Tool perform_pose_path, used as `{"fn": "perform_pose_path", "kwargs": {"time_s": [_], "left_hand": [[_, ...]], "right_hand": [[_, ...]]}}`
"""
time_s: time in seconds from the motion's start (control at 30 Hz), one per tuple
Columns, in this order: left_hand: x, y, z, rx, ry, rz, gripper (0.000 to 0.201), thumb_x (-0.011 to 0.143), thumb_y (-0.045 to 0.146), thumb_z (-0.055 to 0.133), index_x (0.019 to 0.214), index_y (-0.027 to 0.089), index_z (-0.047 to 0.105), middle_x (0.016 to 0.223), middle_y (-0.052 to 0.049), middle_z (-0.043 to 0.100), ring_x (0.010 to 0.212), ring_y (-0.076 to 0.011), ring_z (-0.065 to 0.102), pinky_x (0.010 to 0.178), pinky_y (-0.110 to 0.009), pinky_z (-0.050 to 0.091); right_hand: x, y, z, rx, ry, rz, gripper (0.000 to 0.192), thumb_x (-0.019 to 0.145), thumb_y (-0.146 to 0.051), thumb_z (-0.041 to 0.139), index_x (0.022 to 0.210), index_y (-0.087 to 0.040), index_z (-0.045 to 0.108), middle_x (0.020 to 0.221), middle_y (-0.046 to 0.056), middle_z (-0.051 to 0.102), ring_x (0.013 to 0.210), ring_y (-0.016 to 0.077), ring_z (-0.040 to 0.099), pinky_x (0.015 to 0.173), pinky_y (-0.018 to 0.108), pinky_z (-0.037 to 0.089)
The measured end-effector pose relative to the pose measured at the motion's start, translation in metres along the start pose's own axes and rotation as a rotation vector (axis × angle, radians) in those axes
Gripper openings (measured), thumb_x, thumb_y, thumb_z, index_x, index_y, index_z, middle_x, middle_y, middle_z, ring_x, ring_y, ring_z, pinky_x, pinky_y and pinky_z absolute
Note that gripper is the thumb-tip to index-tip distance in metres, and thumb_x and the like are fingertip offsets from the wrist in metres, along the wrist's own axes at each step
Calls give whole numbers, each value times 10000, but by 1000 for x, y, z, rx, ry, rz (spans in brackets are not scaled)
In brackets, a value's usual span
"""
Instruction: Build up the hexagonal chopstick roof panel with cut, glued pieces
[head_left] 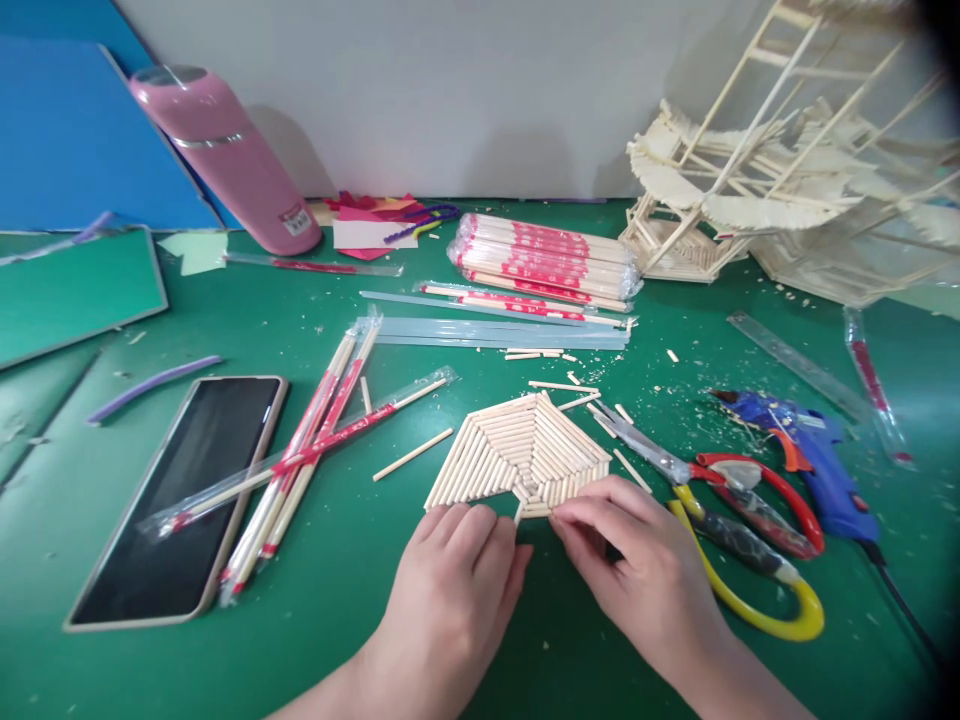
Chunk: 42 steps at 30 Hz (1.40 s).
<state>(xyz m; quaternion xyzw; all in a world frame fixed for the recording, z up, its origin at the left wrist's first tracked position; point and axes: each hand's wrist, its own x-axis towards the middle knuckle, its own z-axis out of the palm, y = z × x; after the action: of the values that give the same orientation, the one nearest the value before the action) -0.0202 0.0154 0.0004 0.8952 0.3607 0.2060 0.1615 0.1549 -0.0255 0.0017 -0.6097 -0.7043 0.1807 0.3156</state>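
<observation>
A flat, many-sided panel of short wooden sticks point(487, 450) lies on the green table, its sticks set in rings around a small centre, with a gap at the near side. My left hand point(457, 590) is closed, its curled fingertips at the panel's near left edge. Beside those fingers a short stick point(518, 512) pokes out by the gap; whether they grip it is hidden. My right hand point(637, 555) pinches the panel's near right corner between thumb and fingers. Scissors or cutters with red and yellow handles point(739, 500) lie just right of that hand.
A blue glue gun point(814, 460) with a cord lies at right. Left are a phone point(180, 500) and wrapped chopsticks point(307, 450). Behind stand a chopstick bundle point(547, 260), clear glue sticks point(502, 333), a tilted pink bottle point(232, 165) and a stick-built model point(750, 190).
</observation>
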Motion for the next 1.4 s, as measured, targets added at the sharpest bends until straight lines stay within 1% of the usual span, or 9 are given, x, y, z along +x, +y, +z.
{"fn": "perform_pose_path", "kwargs": {"time_s": [0.13, 0.43, 0.7, 0.87, 1.23, 1.4], "left_hand": [[2, 1, 3, 36, 6, -30, 181, 848, 140, 427, 713, 161, 545, 637, -21, 516, 565, -158, 472, 538, -295, 411], [7, 7, 8, 146, 5, -43, 239, 847, 137, 419, 623, 168, 498, 607, -19, 483, 543, -155, 446, 525, -291, 387], [9, 6, 12, 150, 54, -35, 232, 830, 111, 428, 617, 164, 502, 596, -18, 475, 540, -153, 436, 531, -282, 381], [8, 6, 11, 148, 44, -40, 228, 833, 115, 428, 630, 164, 519, 606, -21, 487, 550, -154, 444, 543, -282, 382], [7, 5, 12, 141, 68, -27, 223, 832, 116, 434, 635, 166, 524, 600, -13, 486, 546, -146, 446, 545, -273, 377], [7, 5, 13, 150, 65, -33, 219, 838, 118, 431, 648, 165, 527, 609, -16, 489, 562, -150, 457, 562, -282, 391]], "right_hand": [[0, 0, -1, 83, -1, 29, 133, 813, -104, 517, 882, -179, 603, 780, 30, 580, 703, 127, 565, 611, 246, 471], [0, -2, 3, 41, -6, 56, 127, 813, -115, 498, 826, -199, 592, 761, 20, 560, 690, 144, 532, 587, 266, 426], [0, -2, 5, 29, 6, 44, 121, 817, -115, 494, 821, -197, 583, 767, 20, 555, 704, 146, 514, 599, 275, 417], [0, -3, 4, 21, 20, 30, 124, 818, -118, 497, 817, -199, 591, 764, 19, 562, 706, 144, 524, 603, 269, 422], [0, -2, 5, 19, 20, 31, 134, 816, -113, 495, 805, -196, 600, 757, 17, 566, 698, 139, 521, 601, 268, 422], [1, -3, 2, 34, 27, 41, 132, 809, -115, 498, 789, -194, 602, 753, 23, 575, 702, 144, 536, 611, 269, 443]]}}
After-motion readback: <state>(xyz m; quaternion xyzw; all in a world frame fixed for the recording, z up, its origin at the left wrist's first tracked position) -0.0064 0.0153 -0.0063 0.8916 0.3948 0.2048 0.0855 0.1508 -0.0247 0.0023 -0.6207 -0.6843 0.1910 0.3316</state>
